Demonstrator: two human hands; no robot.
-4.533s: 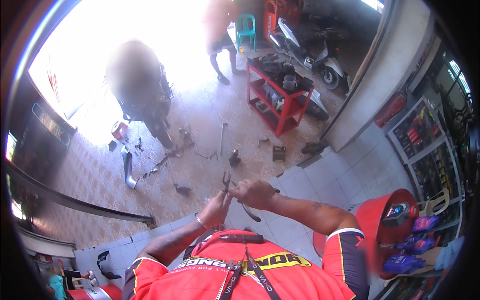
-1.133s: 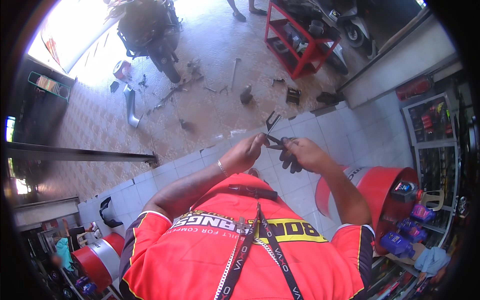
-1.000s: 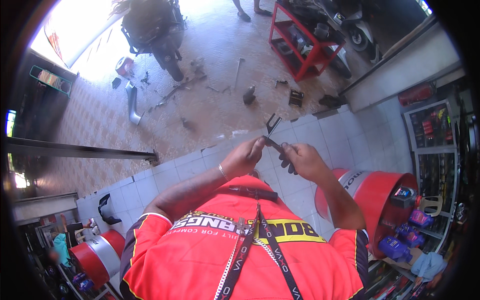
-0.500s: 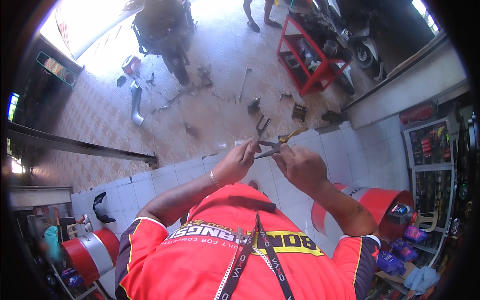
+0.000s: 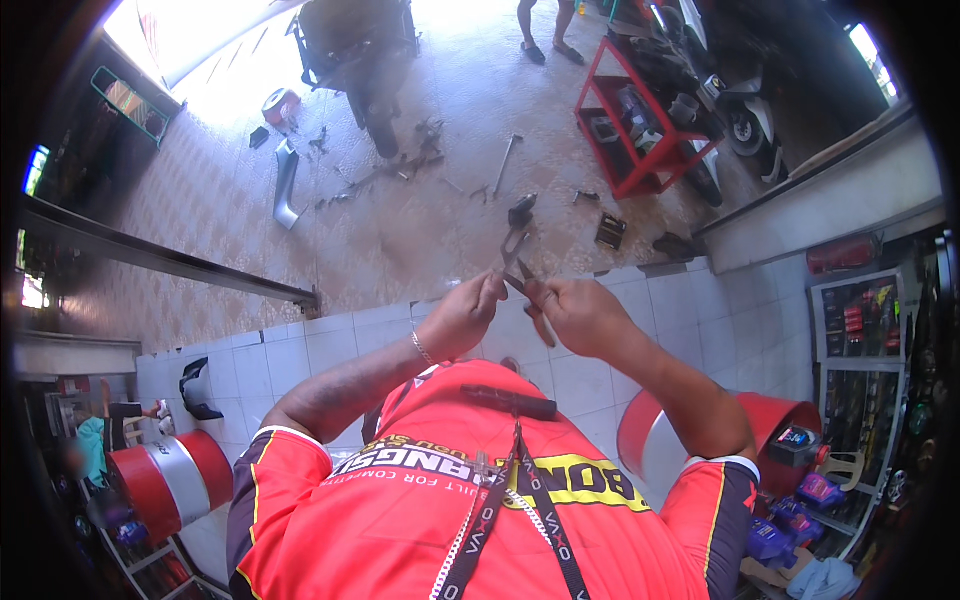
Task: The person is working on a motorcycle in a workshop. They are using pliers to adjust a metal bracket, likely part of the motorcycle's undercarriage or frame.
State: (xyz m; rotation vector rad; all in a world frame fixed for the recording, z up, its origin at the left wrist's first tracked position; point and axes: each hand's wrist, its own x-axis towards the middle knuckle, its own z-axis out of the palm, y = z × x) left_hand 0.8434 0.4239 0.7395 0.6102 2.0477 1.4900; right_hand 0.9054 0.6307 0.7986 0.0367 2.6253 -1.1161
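Out in front of my chest, my left hand (image 5: pixel 465 314) pinches the lower end of a dark, two-pronged forked metal piece (image 5: pixel 512 246), its prongs pointing away from me. Close by on the right, my right hand (image 5: pixel 587 318) is closed around a hand tool with orange-yellow handles (image 5: pixel 541 327). Its dark, pointed jaws stick out past my fingers, beside the forked piece. Whether they touch it I cannot tell, nor whether the tool is pliers or scissors. My fingers cover its pivot.
Beyond my hands, loose parts and tools lie on the tiled floor, among them a long-handled wrench (image 5: pixel 508 165) and a silver panel (image 5: pixel 286 185). A motorcycle (image 5: pixel 365 70) and a red tool cart (image 5: pixel 625 125) stand farther off. Red drums (image 5: pixel 178 485) flank me. A person's legs (image 5: pixel 545 25) show at the back.
My right hand has turned the tool: its handles pointed away to the right and now point down toward me, its jaws away. The left hand still holds the forked piece. The view has shifted slightly.
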